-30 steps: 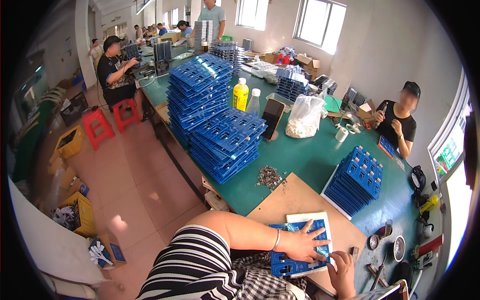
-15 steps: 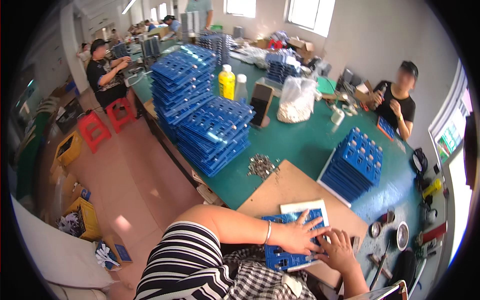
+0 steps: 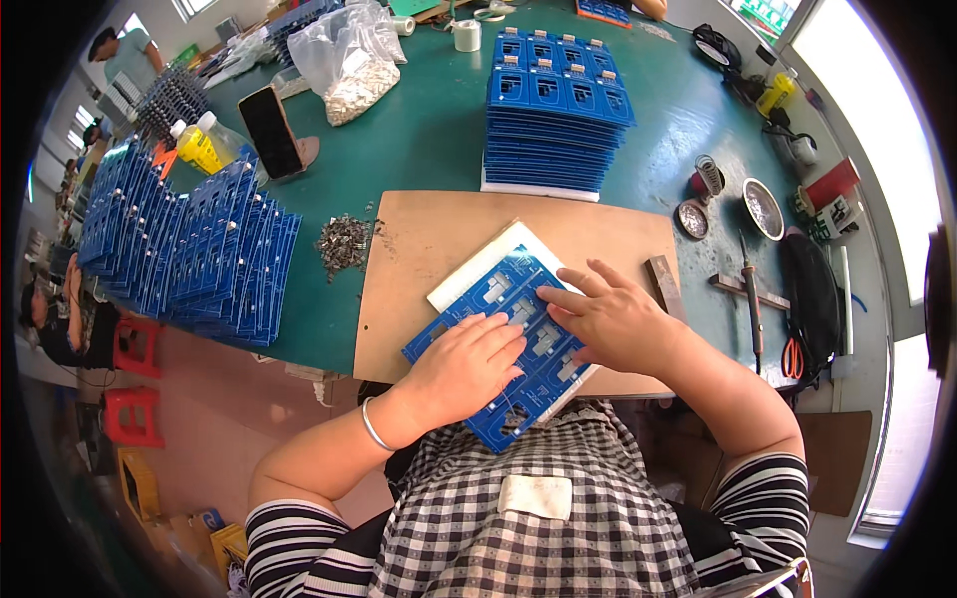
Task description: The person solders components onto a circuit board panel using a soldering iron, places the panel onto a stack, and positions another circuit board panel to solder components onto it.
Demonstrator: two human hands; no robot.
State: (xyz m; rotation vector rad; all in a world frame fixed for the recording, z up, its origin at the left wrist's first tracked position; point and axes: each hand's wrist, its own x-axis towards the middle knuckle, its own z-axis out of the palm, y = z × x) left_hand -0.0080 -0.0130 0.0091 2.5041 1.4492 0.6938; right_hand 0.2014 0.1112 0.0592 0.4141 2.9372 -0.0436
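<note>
A blue circuit board panel lies slanted on a white pad, which rests on a brown board. My left hand lies over the panel's left part, fingers stretched out together and pointing right. On the panel's right part sits my right hand, its fingers spread with the tips on the surface. Neither hand visibly holds anything. Metallic pieces show in the panel's openings; whatever is under the fingers is hidden.
Small metal parts lie in a pile left of the brown board. A tall stack of blue panels stands beyond it, with leaning stacks at left. A soldering iron, red-handled scissors and a metal bowl are at right.
The view has swung right and down, so the stacks appear farther left. My hands have moved apart on the panel, the left toward its left side and the right toward its right.
</note>
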